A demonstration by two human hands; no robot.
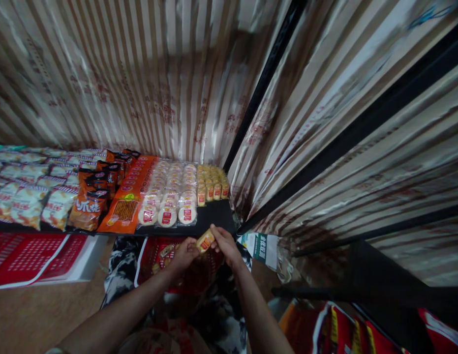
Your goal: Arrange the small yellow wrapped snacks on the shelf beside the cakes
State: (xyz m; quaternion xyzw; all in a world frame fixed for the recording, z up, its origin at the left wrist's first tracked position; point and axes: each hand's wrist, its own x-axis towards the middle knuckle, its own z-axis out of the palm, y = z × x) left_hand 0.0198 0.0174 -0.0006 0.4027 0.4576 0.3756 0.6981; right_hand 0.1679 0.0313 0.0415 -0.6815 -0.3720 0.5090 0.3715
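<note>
Between my two hands is a small yellow snack packet [205, 241] with a red label. My left hand [187, 253] pinches its left end, and my right hand [225, 244] grips the right end with thumb and fingers. Under them, a red basket [143, 268] with a white handle rests at my lap and contains more small packets [167, 250]. Just beyond my hands, rows of matching yellow packets [213, 189] stand upright on the black shelf [216, 216]. Left of those lie rows of round white crackers [167, 215] in clear wrappers.
Further left on the shelf are an orange pouch [121, 216], orange-and-black bags [87, 209] and white snack bags [29, 204]. A red basket [29, 258] sits below the shelf. Black poles [324, 152] cross a striped sheet [169, 73]. Red packages [324, 329] lie lower right.
</note>
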